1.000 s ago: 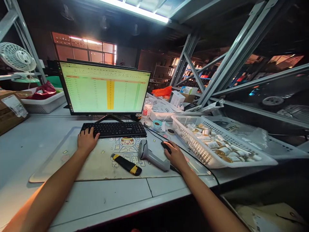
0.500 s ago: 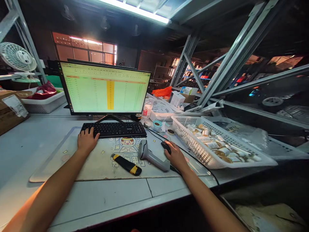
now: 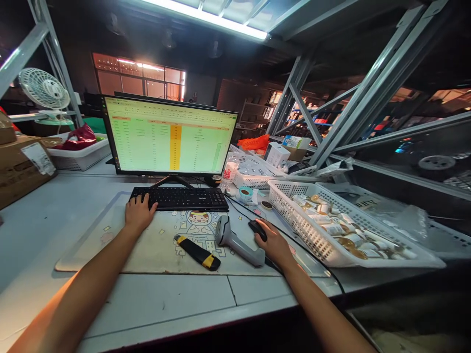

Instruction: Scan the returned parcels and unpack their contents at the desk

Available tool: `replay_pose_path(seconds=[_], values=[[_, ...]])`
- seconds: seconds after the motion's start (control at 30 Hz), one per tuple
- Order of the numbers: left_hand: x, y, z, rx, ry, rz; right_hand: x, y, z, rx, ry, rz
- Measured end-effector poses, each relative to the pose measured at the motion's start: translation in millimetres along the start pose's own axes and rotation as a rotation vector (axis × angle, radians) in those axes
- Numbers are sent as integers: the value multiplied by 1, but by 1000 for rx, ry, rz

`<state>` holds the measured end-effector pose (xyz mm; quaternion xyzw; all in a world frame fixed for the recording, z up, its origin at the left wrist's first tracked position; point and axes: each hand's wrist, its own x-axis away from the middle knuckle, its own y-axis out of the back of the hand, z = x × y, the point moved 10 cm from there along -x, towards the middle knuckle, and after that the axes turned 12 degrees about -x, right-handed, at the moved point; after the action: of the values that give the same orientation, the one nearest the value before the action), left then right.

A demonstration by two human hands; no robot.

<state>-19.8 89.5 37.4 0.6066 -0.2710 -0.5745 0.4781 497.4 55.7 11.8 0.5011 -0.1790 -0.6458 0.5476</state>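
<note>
My left hand (image 3: 140, 214) rests on the left end of the black keyboard (image 3: 184, 198), fingers spread over the keys and holding nothing. On the desk mat (image 3: 147, 252), my right hand (image 3: 274, 242) is wrapped over a black computer mouse (image 3: 257, 230). Just left of that hand lies a grey barcode scanner (image 3: 239, 243), its head toward the keyboard. A black and yellow utility knife (image 3: 197, 252) lies flat on the mat between my arms. Behind the keyboard stands a monitor (image 3: 169, 139) showing a spreadsheet with one orange-yellow column.
On the right, a white plastic basket (image 3: 305, 238) holds many small white-labelled bottles (image 3: 342, 230). Behind it are a tape roll (image 3: 245, 193), a plastic bottle (image 3: 230, 171) and another basket (image 3: 253, 182). A cardboard box (image 3: 25, 169) and a fan (image 3: 44, 89) stand at left.
The whole view has shifted, so everything sits slightly farther right. A light green block now shows in a right-hand column of the spreadsheet. Both hands keep their places on keyboard and mouse.
</note>
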Motion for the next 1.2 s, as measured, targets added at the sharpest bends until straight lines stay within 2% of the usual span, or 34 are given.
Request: replay_pose_path(seconds=[0.27,0.6,1.03,1.2], values=[[-1,-2,1,48,12,31,-2,-4,-6,-34,87,8],[-1,-3,3,66,28,42,-7,-8,-20,-26,114,23],[0,1,4,56,34,30,-9,-10,-23,-45,123,6],[1,0,6,68,28,15,-6,-8,-13,-59,112,-1]])
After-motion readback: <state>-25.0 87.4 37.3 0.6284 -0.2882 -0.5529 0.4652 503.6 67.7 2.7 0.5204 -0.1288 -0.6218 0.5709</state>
